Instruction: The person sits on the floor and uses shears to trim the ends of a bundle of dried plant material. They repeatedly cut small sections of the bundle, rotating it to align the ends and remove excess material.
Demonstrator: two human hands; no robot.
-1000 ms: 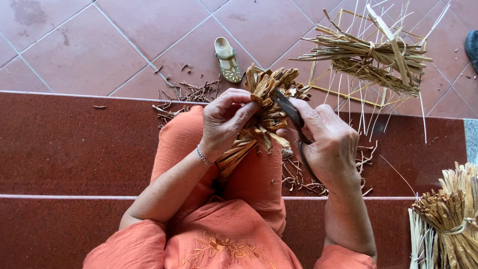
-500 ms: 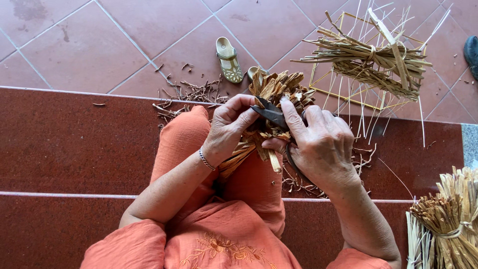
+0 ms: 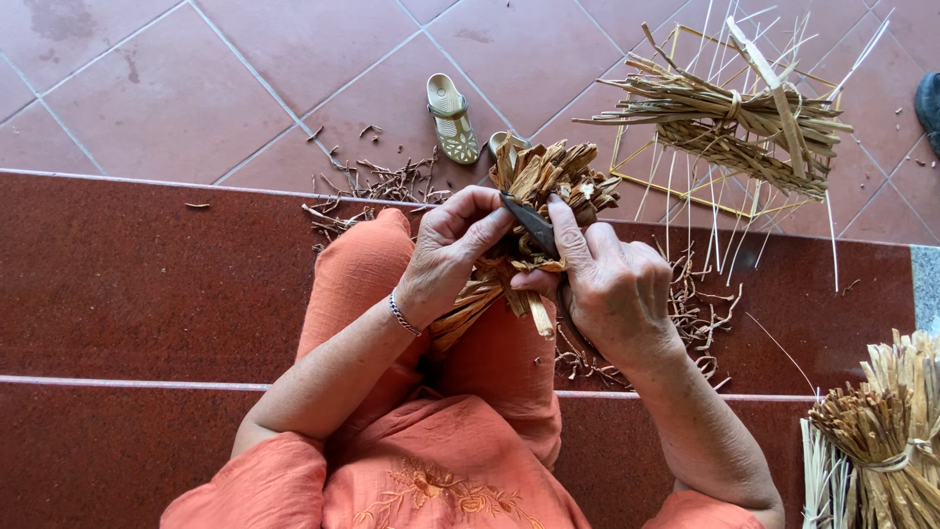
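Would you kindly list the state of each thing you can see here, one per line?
Left hand: grip closed on the bundle of strips.
Right hand: grip closed on the knife.
Knife: dark blade laid against the bundle.
Bundle of strips: held upright over the lap, ends splayed.
Tied bundle: lying across a wire frame.
Sandal: off, on the tiles.
Scraps: scattered on the step.
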